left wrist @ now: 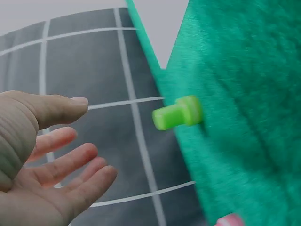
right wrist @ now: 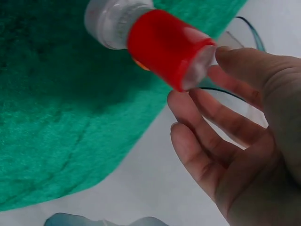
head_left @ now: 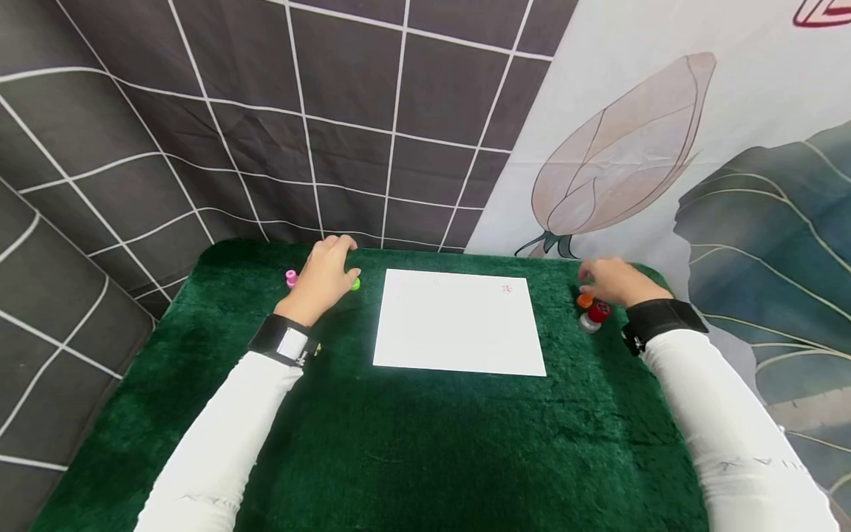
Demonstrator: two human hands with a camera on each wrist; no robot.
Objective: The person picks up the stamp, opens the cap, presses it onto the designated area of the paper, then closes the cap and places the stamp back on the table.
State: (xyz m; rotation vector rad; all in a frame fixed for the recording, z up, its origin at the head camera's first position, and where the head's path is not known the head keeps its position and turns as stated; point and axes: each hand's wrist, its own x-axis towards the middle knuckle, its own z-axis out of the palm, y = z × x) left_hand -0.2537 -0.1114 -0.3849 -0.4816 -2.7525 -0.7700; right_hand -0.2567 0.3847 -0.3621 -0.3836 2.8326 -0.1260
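My left hand (head_left: 320, 277) hovers over the far left of the green cloth, thumb and fingers spread apart with nothing between them. Beside it stand a lime-green stamp (left wrist: 176, 113) and a pink stamp (head_left: 291, 278), which the hand partly hides in the head view. Over at the right, my right hand (head_left: 614, 282) has its fingers loosely bent and apart. Close to its fingertips is a red stamp (right wrist: 164, 47) with a clear base (right wrist: 110, 23); I see no grip on it. An orange stamp (head_left: 585, 300) stands just behind the red one.
Between the hands lies a white sheet of paper (head_left: 459, 325) with a small red print (head_left: 507, 289) near its far right corner. Green plush cloth (head_left: 425, 451) covers the table. Behind it hang a grey grid-patterned cloth (head_left: 346, 140) and a white cloth with a flower picture (head_left: 612, 170).
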